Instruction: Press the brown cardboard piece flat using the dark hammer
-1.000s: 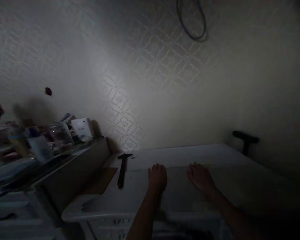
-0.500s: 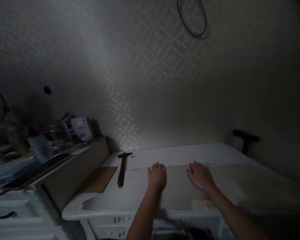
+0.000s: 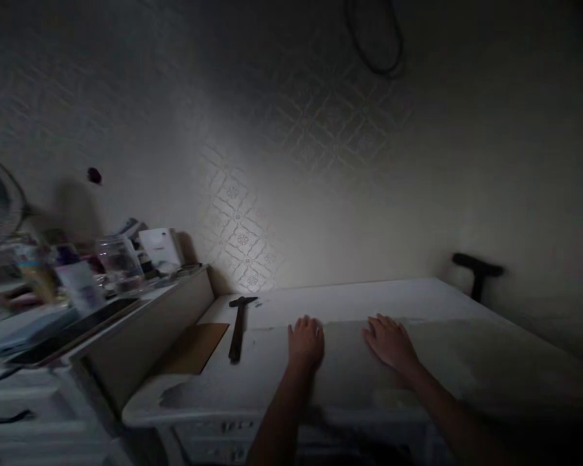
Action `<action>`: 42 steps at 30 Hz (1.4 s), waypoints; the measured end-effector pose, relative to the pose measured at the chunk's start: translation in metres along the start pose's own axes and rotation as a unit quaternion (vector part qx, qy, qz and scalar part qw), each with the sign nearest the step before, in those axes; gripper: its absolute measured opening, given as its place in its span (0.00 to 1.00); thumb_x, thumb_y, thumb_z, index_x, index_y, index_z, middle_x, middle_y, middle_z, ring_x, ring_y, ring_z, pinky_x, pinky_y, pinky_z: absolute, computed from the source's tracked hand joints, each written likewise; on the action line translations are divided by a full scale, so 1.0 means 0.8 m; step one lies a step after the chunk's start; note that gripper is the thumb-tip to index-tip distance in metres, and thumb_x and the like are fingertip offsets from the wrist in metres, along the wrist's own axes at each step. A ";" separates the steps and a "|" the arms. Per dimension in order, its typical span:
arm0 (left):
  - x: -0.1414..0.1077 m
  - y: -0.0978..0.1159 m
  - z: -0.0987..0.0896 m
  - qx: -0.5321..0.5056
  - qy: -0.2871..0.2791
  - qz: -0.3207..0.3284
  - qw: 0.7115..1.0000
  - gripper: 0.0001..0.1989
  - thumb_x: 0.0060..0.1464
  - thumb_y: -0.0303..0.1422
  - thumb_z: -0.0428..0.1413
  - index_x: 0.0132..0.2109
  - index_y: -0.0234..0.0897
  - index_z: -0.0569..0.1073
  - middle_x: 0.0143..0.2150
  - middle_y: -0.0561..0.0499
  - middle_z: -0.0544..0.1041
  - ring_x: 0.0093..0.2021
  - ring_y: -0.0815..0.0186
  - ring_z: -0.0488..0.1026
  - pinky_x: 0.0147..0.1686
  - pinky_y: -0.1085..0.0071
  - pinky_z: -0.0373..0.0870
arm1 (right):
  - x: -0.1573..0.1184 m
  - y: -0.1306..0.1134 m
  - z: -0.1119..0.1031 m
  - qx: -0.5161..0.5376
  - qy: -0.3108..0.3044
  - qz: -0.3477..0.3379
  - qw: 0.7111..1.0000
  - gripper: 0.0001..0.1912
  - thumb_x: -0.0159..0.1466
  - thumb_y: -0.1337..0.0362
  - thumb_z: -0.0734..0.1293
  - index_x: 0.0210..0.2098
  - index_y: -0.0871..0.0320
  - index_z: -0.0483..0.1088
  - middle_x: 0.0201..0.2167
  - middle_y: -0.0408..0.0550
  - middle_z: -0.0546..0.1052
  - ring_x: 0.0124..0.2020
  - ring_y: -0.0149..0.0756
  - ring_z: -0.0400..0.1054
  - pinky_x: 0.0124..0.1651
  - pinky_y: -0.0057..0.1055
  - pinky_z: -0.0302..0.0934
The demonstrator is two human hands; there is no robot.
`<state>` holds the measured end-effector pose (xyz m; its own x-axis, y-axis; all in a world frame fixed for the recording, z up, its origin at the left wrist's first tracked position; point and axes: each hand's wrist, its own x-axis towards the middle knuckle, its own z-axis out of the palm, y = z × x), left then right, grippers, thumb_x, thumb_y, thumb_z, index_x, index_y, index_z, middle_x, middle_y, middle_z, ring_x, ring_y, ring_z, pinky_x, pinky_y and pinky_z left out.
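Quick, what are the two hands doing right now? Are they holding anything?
Left hand: fingers curled, resting on the pale sheet, holding nothing.
Right hand: open, flat on the same sheet, holding nothing.

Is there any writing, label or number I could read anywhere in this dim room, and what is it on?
Nothing can be read.
White box on the side shelf: a small dark mark, too blurred to read.
Jar and the containers beside it: no legible label.
Hammer, left hand, right hand, white table: no text visible.
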<state>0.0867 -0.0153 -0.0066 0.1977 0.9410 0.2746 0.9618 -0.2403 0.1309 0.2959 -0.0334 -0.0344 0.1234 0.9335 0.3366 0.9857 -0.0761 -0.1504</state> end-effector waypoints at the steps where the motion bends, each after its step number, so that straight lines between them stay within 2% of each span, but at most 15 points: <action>1: 0.000 0.000 0.000 0.000 -0.002 -0.002 1.000 0.18 0.61 0.36 0.39 0.52 0.39 0.67 0.59 0.45 0.64 0.59 0.58 0.59 0.57 0.52 0.54 | 0.000 0.000 0.001 0.000 0.001 0.002 1.000 0.25 0.64 0.56 0.52 0.54 0.61 0.65 0.57 0.57 0.64 0.58 0.46 0.54 0.58 0.44 0.44; 20: -0.001 0.000 -0.001 -0.003 0.008 0.003 1.000 0.18 0.61 0.36 0.39 0.53 0.40 0.66 0.59 0.44 0.65 0.59 0.57 0.59 0.57 0.52 0.53 | 0.002 -0.001 -0.002 0.013 -0.002 -0.002 1.000 0.24 0.64 0.56 0.54 0.53 0.62 0.65 0.56 0.58 0.65 0.58 0.47 0.56 0.58 0.45 0.45; 31: 0.001 0.001 -0.004 0.011 -0.010 0.003 1.000 0.19 0.62 0.36 0.38 0.54 0.40 0.65 0.59 0.44 0.64 0.60 0.58 0.58 0.57 0.53 0.53 | 0.001 0.000 0.000 0.004 0.003 -0.001 1.000 0.24 0.64 0.56 0.53 0.53 0.61 0.65 0.56 0.57 0.65 0.58 0.46 0.56 0.58 0.43 0.46; 42: 0.000 -0.002 0.001 -0.005 0.013 0.008 1.000 0.17 0.61 0.36 0.39 0.52 0.40 0.67 0.58 0.45 0.65 0.58 0.58 0.60 0.57 0.52 0.54 | 0.001 0.000 -0.001 0.015 -0.006 -0.001 1.000 0.24 0.64 0.56 0.53 0.52 0.62 0.66 0.56 0.58 0.65 0.58 0.46 0.56 0.57 0.44 0.46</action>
<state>0.0856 -0.0145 -0.0072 0.2089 0.9305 0.3009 0.9564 -0.2586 0.1357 0.2963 -0.0331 -0.0333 0.1201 0.9378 0.3258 0.9819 -0.0639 -0.1780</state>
